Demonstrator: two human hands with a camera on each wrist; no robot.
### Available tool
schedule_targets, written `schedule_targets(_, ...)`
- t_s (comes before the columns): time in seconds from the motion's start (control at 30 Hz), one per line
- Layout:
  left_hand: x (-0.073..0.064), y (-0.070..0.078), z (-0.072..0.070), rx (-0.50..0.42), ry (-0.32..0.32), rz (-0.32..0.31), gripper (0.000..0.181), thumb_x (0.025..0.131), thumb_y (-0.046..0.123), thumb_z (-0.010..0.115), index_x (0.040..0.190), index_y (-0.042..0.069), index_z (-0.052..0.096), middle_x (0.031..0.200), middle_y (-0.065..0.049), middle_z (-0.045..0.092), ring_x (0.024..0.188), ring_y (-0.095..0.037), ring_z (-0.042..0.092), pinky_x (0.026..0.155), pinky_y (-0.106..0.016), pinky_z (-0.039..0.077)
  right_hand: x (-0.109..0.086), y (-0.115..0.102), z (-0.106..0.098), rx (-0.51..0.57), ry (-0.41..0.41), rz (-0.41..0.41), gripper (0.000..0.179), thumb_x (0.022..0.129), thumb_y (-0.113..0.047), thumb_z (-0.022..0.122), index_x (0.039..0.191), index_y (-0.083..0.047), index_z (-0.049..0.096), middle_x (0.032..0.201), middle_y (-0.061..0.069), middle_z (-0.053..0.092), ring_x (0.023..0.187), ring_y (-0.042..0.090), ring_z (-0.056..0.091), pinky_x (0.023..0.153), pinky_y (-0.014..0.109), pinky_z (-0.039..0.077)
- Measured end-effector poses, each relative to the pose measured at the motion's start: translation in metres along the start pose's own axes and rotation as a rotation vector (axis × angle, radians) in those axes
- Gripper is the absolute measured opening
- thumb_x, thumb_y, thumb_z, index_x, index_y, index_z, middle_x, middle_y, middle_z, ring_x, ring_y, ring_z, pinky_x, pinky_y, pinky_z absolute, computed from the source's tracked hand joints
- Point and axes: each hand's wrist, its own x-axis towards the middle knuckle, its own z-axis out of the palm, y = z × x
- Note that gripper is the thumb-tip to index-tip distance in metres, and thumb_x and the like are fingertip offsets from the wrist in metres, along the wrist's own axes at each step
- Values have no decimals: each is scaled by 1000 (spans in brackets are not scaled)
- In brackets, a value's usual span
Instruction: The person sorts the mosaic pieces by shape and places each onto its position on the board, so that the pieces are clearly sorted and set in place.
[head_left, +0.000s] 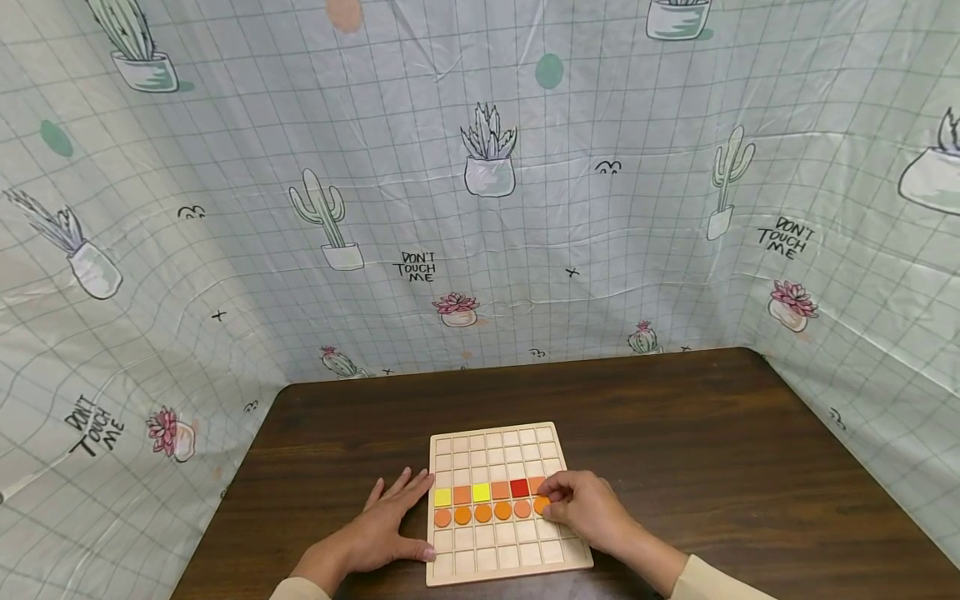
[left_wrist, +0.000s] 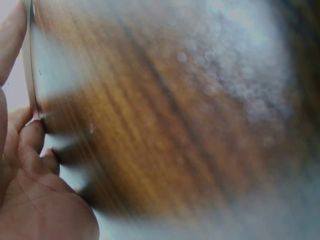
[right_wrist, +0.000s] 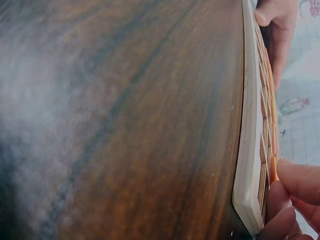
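A light wooden grid board [head_left: 491,461] lies on the dark table in the head view. Across it runs a row of square tiles in yellow, peach and red, such as the red tile [head_left: 520,488]. Directly nearer the person is a row of round orange and peach discs, like the orange disc [head_left: 502,510]. My right hand [head_left: 596,512] pinches an orange disc [head_left: 541,505] at the right end of that row, partly hidden by the fingers. With fingers spread, my left hand [head_left: 375,529] touches the board's left edge with its fingertips and thumb.
The dark wood-grain table [head_left: 360,425] extends around the board. A curtain [head_left: 405,167] printed with potted plants rises behind the table and along both sides. The board's raised edge [right_wrist: 246,150] appears up close in the right wrist view.
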Motion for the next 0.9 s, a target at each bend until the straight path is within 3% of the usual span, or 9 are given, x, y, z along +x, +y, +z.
schedule_targets(0.23, -1, 5, 1, 9, -1, -3, 107, 86, 54, 83, 168, 12, 29, 175, -14, 24, 163, -45, 7, 125, -73, -8, -2, 1, -1, 31, -9, 20, 14, 85, -4, 84, 98, -8, 79, 84, -2, 66, 75, 9, 60, 65, 22, 51)
schedule_targets(0.67, 4, 1, -4, 19, -12, 34, 109, 84, 65, 79, 169, 17, 29, 175, -14, 23, 163, -46, 5, 124, -74, -10, -2, 6, -13, 195, -10, 72, 28, 90, -6, 81, 115, 5, 73, 84, 5, 65, 67, 13, 58, 54, 22, 50)
schedule_targets(0.8, 4, 5, -9, 60, -18, 6, 108, 83, 64, 80, 168, 15, 32, 174, -16, 26, 162, -47, 10, 123, -77, -4, 0, 7, -20, 167, 24, 98, 26, 96, -11, 77, 117, 3, 73, 84, 3, 64, 66, 13, 58, 51, 24, 52)
schedule_targets(0.9, -1, 14, -16, 81, 18, -52, 104, 84, 56, 83, 167, 14, 35, 172, -17, 31, 161, -47, 19, 121, -80, 2, 1, 8, -27, 43, 88, 87, 25, 99, -16, 75, 119, -3, 75, 89, 1, 67, 74, 14, 62, 58, 26, 54)
